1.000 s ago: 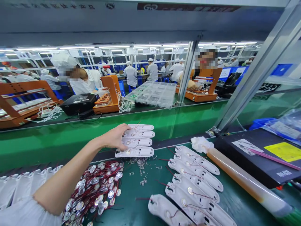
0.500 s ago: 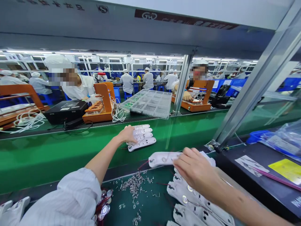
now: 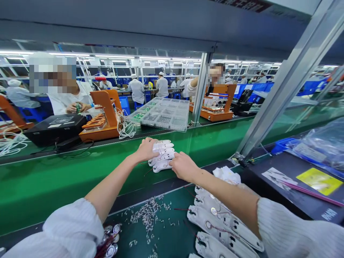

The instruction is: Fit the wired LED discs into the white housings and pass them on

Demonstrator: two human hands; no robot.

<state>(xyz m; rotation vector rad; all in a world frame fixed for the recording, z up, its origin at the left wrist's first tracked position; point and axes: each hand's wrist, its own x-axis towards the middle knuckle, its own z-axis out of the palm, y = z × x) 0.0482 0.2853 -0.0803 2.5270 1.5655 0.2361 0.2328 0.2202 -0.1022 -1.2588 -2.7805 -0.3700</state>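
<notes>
On the green conveyor belt lies a row of several long white plastic housings (image 3: 164, 156) with thin wires. My left hand (image 3: 147, 149) is closed around the left ends of the farther housings. At the near side of the row, my right hand (image 3: 185, 167) pinches the right end of the nearest white plastic housing (image 3: 161, 166), which lies against the others. More white housings with round metal discs (image 3: 215, 222) are lined up below my right forearm. A scatter of small metal pieces (image 3: 147, 214) covers part of the dark green mat (image 3: 166, 240).
Wired round discs (image 3: 111, 240) lie beside my left sleeve. A metal post (image 3: 271, 86) and a black box (image 3: 268, 182) stand at right. Across the belt (image 3: 53, 182) are a clear compartment tray (image 3: 166, 114), orange fixtures (image 3: 104, 114) and co-workers.
My right hand has carried a white housing from above the mat leftward and forward to the row on the belt. My left hand stays at the row. The view has shifted slightly.
</notes>
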